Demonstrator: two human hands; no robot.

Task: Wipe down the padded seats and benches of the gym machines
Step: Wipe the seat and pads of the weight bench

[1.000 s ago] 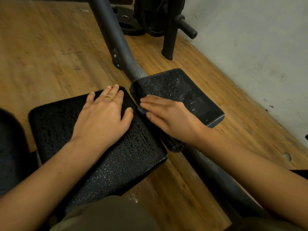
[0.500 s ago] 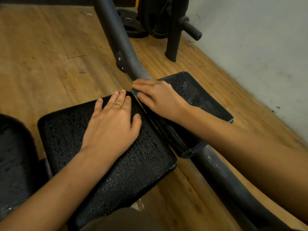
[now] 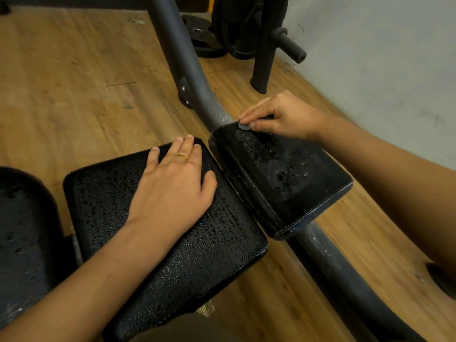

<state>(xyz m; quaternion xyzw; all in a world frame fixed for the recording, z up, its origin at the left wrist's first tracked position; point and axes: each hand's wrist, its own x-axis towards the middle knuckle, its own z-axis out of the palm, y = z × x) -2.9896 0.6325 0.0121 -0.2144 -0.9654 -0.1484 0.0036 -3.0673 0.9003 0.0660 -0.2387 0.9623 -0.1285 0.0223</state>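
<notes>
Left hand [image 3: 172,191] lies spread flat, fingers straight, on the wide padded bench [image 3: 197,255], which is beaded with droplets around the palm. The right hand [image 3: 278,117] pinches a small grey cloth [image 3: 243,126] between thumb and fingertips at the far corner of the narrower pad [image 3: 296,183], whose surface stretches back beneath its wrist. 2 likely faults: so small a cloth may smear the wet film and miss the stitched edges, and the bracing palm may slip on wet vinyl.

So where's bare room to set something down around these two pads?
Wood floor left of the frame tube, beyond the left hand; the small pad's near half. Crowded: plates by the wall, right hand pinching a grey scrap.
</notes>
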